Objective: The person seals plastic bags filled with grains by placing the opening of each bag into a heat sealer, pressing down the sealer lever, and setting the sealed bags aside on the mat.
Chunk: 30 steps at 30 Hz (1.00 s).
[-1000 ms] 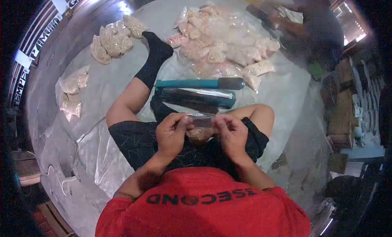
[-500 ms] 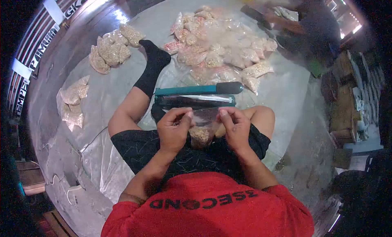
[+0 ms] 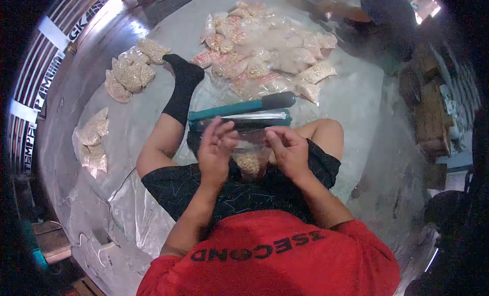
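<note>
A clear plastic bag [image 3: 248,163] with pale beans or grains in its bottom hangs upright between my hands, above my lap. My right hand [image 3: 291,152] is closed in a pinch on the bag's upper right edge. On the other side, my left hand [image 3: 216,151] is raised with its fingers apart and appears off the bag's rim. Just beyond both hands lies a teal hand impulse sealer [image 3: 226,109] with a dark handle end, its arm angled up over a pale sealing strip. The bag's mouth sits close to the sealer's near side.
A large heap of filled bags [image 3: 265,56] covers the sheet ahead. Smaller groups of filled bags [image 3: 130,72] lie at the left, with more bags [image 3: 93,140] nearer. Another person [image 3: 384,26] is at the upper right. Wooden crates [image 3: 430,112] stand at the right.
My left hand has let go of the bag's left rim and opened its fingers upward. My right hand keeps its pinch. The view has shifted slightly, and the other person's arm has moved.
</note>
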Available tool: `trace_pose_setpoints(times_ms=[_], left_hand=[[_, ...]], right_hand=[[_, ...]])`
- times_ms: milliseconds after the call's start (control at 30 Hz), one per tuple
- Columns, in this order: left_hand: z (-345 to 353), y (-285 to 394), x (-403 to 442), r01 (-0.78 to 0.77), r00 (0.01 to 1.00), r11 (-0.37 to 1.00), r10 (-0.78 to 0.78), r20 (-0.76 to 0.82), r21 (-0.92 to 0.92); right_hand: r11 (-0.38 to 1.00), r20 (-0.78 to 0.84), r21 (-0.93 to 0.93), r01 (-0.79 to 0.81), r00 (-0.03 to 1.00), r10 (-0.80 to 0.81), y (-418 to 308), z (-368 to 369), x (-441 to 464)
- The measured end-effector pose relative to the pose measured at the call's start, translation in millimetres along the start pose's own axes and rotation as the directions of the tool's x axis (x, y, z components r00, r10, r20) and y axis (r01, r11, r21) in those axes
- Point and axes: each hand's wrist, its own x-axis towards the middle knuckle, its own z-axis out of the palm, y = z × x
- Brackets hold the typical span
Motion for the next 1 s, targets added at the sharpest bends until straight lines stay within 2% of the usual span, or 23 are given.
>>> trace_pose_setpoints(times_ms=[67, 100, 133, 167, 200, 233, 267, 333, 367, 400, 433, 467, 533, 567, 633, 700, 733, 800, 833, 900, 933, 1000], left_hand=[[-16.1, -21.5, -6.6, -0.125, 0.977, 0.912, 0.045, 0.207, 0.392], [-17.7, -22.9, -12.8, 0.051, 0.983, 0.898, -0.123, 0.138, 0.438], [-17.0, -26.5, -13.5, 0.061, 0.981, 0.895, -0.134, 0.138, 0.442], [-13.5, -31.1, -10.4, 0.155, 0.981, 0.909, -0.189, 0.051, 0.386], [-9.1, -32.5, -5.5, 0.239, 0.97, 0.917, -0.241, -0.032, 0.319], [-4.9, -30.8, 0.3, 0.232, 0.972, 0.92, -0.234, -0.033, 0.315], [0.8, -27.5, 7.6, 0.286, 0.957, 0.912, -0.286, -0.044, 0.293], [5.1, -29.9, 23.9, 0.337, 0.941, 0.903, -0.335, -0.054, 0.267], [-0.7, -42.5, 33.8, 0.407, 0.912, 0.886, -0.405, -0.056, 0.22], [-7.0, -56.9, 43.7, 0.477, 0.878, 0.861, -0.476, -0.054, 0.174], [-13.7, -72.3, 54.4, 0.5, 0.865, 0.85, -0.5, -0.045, 0.164], [-21.7, -93.1, 63.6, 0.501, 0.864, 0.85, -0.501, -0.042, 0.165], [-34.4, -125.3, 77.3, 0.521, 0.852, 0.854, -0.52, -0.064, 0.004], [-34.6, -126.3, 78.8, 0.523, 0.851, 0.852, -0.522, -0.067, 0.002], [-37.3, -129.0, 78.6, 0.515, 0.856, 0.857, -0.513, -0.062, 0.021], [-41.7, -143.5, 80.8, 0.5, 0.864, 0.866, -0.501, -0.058, -0.023], [-40.2, -145.8, 81.9, 0.48, 0.874, 0.875, -0.483, -0.045, -0.064], [-34.0, -139.5, 83.0, 0.494, 0.864, 0.869, -0.493, -0.106, -0.015], [-30.2, -136.3, 83.8, 0.506, 0.854, 0.862, -0.494, -0.164, 0.037], [-40.1, -149.7, 88.3, 0.477, 0.875, 0.875, -0.466, -0.131, 0.077], [-45.0, -157.4, 90.1, 0.439, 0.898, 0.89, -0.43, -0.098, 0.118], [-51.8, -170.8, 92.4, 0.458, 0.886, 0.884, -0.447, -0.121, 0.09]], right_hand=[[1.0, -0.028, -0.009, -0.027, 0.999, 0.027, 3.1, 1.3, 3.4], [0.997, -0.044, -0.039, -0.066, 0.997, 0.064, 4.7, 0.7, 6.5], [0.992, -0.058, -0.069, -0.105, 0.993, 0.102, 6.9, 0.8, 7.0], [0.991, -0.058, -0.069, -0.113, 0.992, 0.109, 10.5, 3.8, 6.0], [0.991, -0.1, 0.034, -0.128, 0.986, 0.13, 15.6, 9.4, 7.1], [0.982, -0.139, 0.136, -0.129, 0.979, 0.148, 20.7, 13.2, 10.5], [0.984, -0.134, 0.133, -0.117, 0.982, 0.135, 31.3, 14.8, 15.2], [0.982, -0.128, -0.07, -0.177, 0.978, 0.167, 46.8, 18.2, 20.6], [0.978, -0.116, -0.152, -0.146, 0.985, 0.128, 48.3, 18.4, 27.0], [0.977, -0.119, -0.153, -0.148, 0.984, 0.131, 55.1, 21.0, 33.0], [0.959, -0.153, -0.181, -0.22, 0.969, 0.193, 72.7, 25.0, 39.7], [0.935, -0.188, -0.206, -0.288, 0.95, 0.251, 98.6, 27.8, 48.6], [0.932, -0.187, -0.271, -0.24, 0.963, 0.193, 168.6, 34.3, 61.8], [0.94, -0.221, -0.246, -0.239, 0.957, 0.185, 177.3, 38.7, 61.3], [0.944, -0.247, -0.223, -0.244, 0.951, 0.187, 164.4, 44.0, 59.1], [0.905, -0.203, 0.032, -0.425, 0.883, 0.422, 128.8, 43.4, 57.5], [0.902, -0.201, 0.029, -0.43, 0.882, 0.426, 125.0, 44.6, 59.3], [0.891, -0.26, -0.129, -0.436, 0.881, 0.394, 120.2, 44.7, 66.2], [0.889, -0.263, -0.131, -0.439, 0.88, 0.396, 141.3, 44.1, 71.1], [0.949, -0.268, -0.166, -0.268, 0.939, 0.218, 203.3, 43.5, 77.0], [0.948, -0.268, -0.167, -0.272, 0.938, 0.222, 187.4, 42.9, 76.4], [0.857, -0.22, -0.331, -0.395, 0.915, 0.338, 146.3, 40.1, 74.9]])
